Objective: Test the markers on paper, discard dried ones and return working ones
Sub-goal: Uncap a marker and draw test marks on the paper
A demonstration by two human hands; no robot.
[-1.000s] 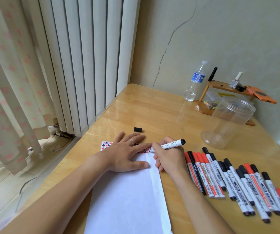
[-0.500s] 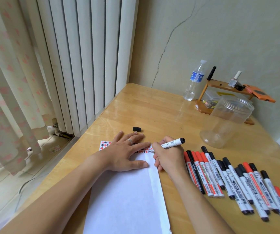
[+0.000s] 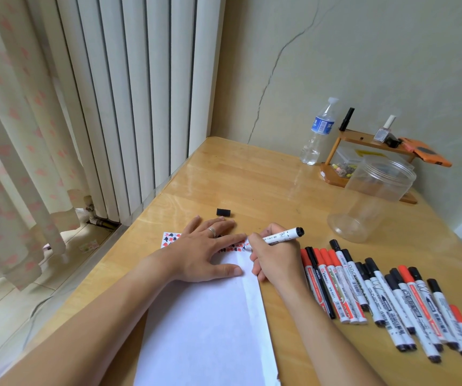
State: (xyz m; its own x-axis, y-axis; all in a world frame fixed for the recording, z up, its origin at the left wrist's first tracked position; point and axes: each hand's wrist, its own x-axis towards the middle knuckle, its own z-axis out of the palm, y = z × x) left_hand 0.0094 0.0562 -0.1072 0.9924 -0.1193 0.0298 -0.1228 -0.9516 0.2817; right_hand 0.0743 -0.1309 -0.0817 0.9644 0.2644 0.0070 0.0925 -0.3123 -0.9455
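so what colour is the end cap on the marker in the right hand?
Black, on a white barrel; the marker shows clearly in the head view.

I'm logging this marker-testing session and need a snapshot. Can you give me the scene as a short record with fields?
left hand: flat on the paper, holding it down
right hand: grips an uncapped marker, tip at the paper's far edge
black cap: loose on the table, beyond the left hand
waiting markers: row of red and black capped ones, right of the paper
clear plastic jar: open, holds no markers
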